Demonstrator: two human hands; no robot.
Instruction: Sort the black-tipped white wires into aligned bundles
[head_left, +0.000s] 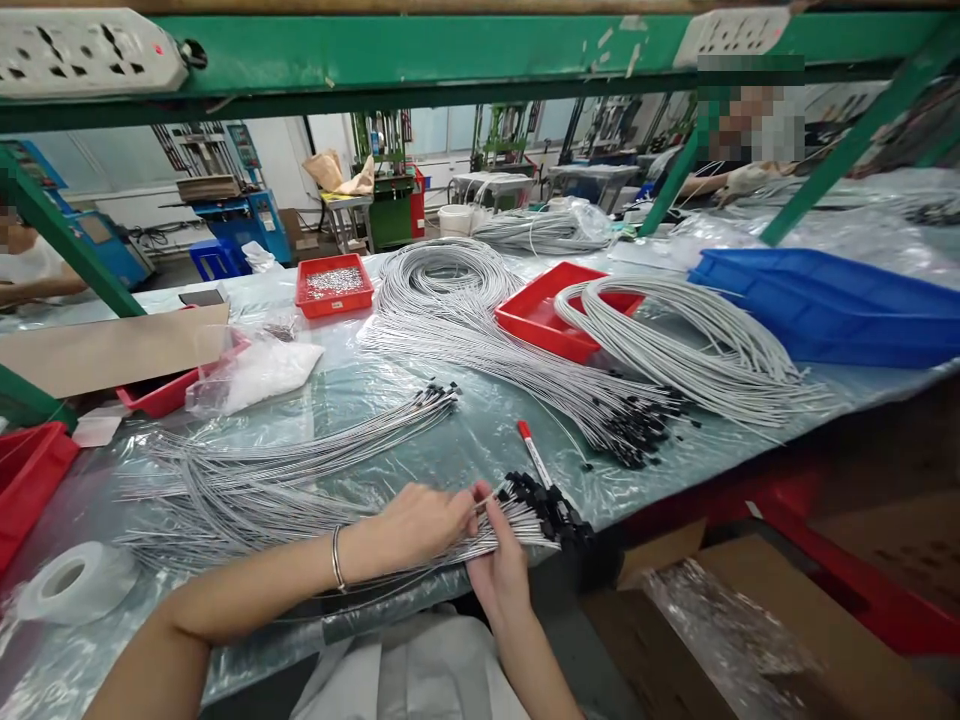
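My left hand [427,520], with a silver bangle on its wrist, lies over a bundle of thin grey cables [247,530] at the table's front edge. Its fingertips are closed on one cable just behind the black connectors [551,510]. Beside it, my right hand [501,560] reaches up from below and pinches the same cable between thumb and finger, close to its connector end. The exact grip is partly hidden by the fingers. A white marker with a red cap [534,452] lies just beyond the connectors.
Behind lie a second cable bunch [390,415], a large fan of cables [510,360] and a coil [697,350]. Red trays [334,305], a blue bin [825,310] and a tape roll [75,580] stand around. A green frame [450,60] crosses above; open cartons [787,620] are at lower right.
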